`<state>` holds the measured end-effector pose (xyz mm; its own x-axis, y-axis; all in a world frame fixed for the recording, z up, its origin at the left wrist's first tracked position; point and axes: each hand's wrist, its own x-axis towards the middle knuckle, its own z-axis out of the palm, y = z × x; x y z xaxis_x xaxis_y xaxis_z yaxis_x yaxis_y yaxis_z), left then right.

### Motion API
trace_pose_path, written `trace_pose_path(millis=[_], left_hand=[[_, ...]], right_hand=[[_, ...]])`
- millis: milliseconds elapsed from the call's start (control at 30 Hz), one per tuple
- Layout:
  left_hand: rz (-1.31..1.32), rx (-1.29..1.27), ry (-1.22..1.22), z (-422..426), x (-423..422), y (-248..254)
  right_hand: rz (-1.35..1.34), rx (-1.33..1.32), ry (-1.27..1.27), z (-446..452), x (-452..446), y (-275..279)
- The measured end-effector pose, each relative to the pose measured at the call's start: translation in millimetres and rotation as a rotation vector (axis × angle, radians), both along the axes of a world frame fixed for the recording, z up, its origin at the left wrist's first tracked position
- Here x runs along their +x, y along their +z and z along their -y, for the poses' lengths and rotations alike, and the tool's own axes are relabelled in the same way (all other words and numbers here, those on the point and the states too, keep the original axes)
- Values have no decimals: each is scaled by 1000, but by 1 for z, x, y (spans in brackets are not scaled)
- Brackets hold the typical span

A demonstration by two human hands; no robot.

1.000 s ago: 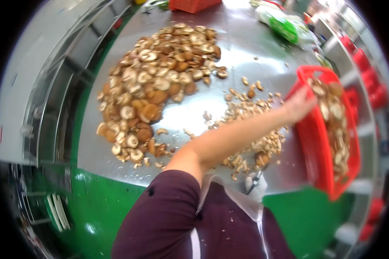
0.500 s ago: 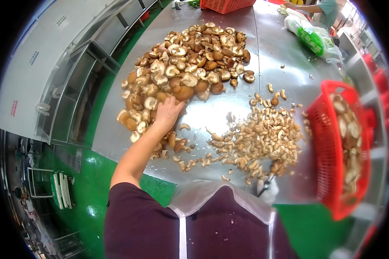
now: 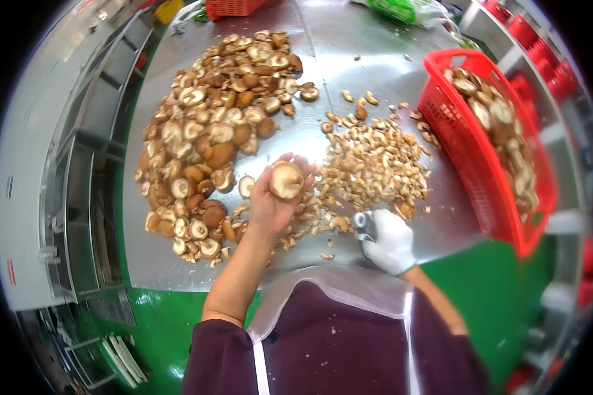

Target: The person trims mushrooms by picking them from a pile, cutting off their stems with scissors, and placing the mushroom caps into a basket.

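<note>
A brown-capped shiitake mushroom (image 3: 286,180) rests in the fingers of my left hand (image 3: 277,204), gill side up with its stem showing. My right hand (image 3: 390,242) wears a white glove and is closed around a dark-handled tool (image 3: 366,226); the tool's working end cannot be made out. Left of my left hand spreads a large pile of whole shiitake mushrooms (image 3: 221,134). Just beyond my gloved hand lies a heap of small cut mushroom stems (image 3: 375,161), with a brown mushroom piece (image 3: 403,209) at its near edge.
A red plastic basket (image 3: 454,141) holding mushrooms stands tilted at the right of the metal table (image 3: 339,69). Another red basket (image 3: 234,8) and a green-and-white bag (image 3: 395,9) sit at the far side. Metal shelving (image 3: 89,197) runs along the left; green floor (image 3: 161,322) shows below.
My left hand has left the mushroom pile and now holds a mushroom over the middle of the table. My gloved right hand has come more fully into view. The camera view has shifted right.
</note>
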<state>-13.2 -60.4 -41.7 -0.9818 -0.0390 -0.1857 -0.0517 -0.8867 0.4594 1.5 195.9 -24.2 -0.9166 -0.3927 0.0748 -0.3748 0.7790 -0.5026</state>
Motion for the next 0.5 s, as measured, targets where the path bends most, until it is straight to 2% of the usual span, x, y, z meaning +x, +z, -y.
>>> trace_pose_path(millis=[67, 133, 233, 433, 500], left_hand=[[-38, 104, -28, -22, -3, -6], [32, 85, -51, -35, -2, -3], [63, 47, -76, -40, -2, -5], [25, -63, -6, -40, 0, -18], [33, -92, -3, -44, 0, -16]], right_hand=[[-32, 90, -14, 7, -2, 10], [11, 101, -55, 7, -3, 8], [-61, 71, -48, 6, -4, 10], [232, 199, -81, 4, -13, 28], [226, 222, -42, 5, -13, 30]])
